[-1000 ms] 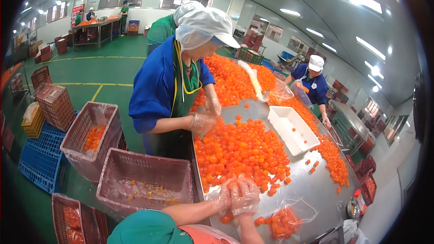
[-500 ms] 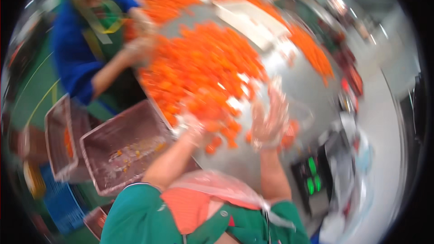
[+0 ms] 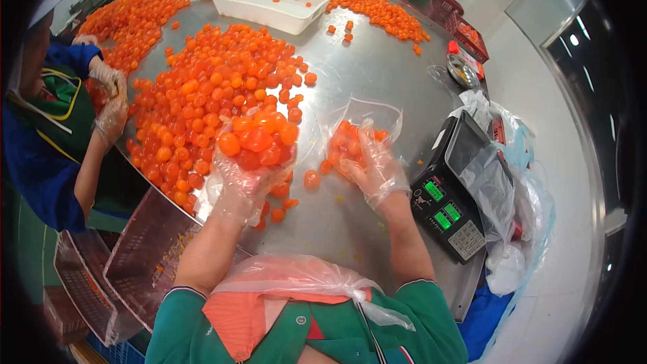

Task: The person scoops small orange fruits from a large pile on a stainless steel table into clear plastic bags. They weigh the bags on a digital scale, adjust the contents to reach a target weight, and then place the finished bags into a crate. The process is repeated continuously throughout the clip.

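Observation:
My left hand (image 3: 240, 185), in a clear plastic glove, is cupped around a heaped handful of glossy orange balls that look like salted egg yolks (image 3: 259, 138). To the right, a small clear plastic bag (image 3: 385, 116) with several yolks in it lies on the metal table (image 3: 323, 226). My gloved right hand (image 3: 379, 172) curls its fingers over that bag, gripping its yolk-filled part. A large pile of loose yolks (image 3: 202, 87) spreads beyond and left of my left hand. A few single yolks lie between my hands.
A black scale (image 3: 445, 195) with green displays stands right, plastic bags (image 3: 505, 195) beside it. A white tray (image 3: 269, 17) sits beyond the pile, with more yolks (image 3: 377, 10) behind. A co-worker's gloved hands (image 3: 111, 101) are at left. Crates (image 3: 145, 256) stand below the left edge.
My view has swung leftward to the right side of the scene. My left hand has lifted a handful of yolks from the pile; my right hand, earlier spread, now curls over the bag.

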Motion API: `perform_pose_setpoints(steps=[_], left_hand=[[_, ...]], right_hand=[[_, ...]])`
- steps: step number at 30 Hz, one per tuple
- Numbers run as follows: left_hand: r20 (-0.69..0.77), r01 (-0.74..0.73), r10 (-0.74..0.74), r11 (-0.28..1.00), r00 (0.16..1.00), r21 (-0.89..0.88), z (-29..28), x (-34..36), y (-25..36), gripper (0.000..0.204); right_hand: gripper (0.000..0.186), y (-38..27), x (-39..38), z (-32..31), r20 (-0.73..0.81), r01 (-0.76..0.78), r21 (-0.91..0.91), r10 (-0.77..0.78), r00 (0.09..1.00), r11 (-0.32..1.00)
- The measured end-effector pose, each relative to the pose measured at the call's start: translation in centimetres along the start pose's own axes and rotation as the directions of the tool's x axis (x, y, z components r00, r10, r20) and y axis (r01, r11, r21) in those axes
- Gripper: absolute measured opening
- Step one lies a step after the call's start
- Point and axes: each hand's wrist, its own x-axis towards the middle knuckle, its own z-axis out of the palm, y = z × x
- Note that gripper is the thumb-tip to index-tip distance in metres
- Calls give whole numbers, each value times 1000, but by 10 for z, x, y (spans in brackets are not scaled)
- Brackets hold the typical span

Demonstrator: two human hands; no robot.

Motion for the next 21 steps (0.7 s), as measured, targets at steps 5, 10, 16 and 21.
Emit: perform_pose_setpoints(steps=[5, 10, 16, 21], left_hand=[[123, 183, -181, 983, 976, -7, 60, 8, -35, 40], [91, 185, -211, 954, 973, 234, 66, 49, -87, 34], [31, 278, -410, 670, 912, 688, 43, 78, -106, 39], [46, 41, -198, 415, 979, 909, 77, 48, -82, 42]], right_hand=[[28, 3, -11, 11, -85, 50, -17, -52, 995, 999], [9, 14, -19, 11, -172, 182, 15, -177, 969, 983], [6, 13, -21, 4, -286, 280, -7, -270, 919, 960], [6, -3, -19, -18, -281, 240, -24, -237, 930, 970]])
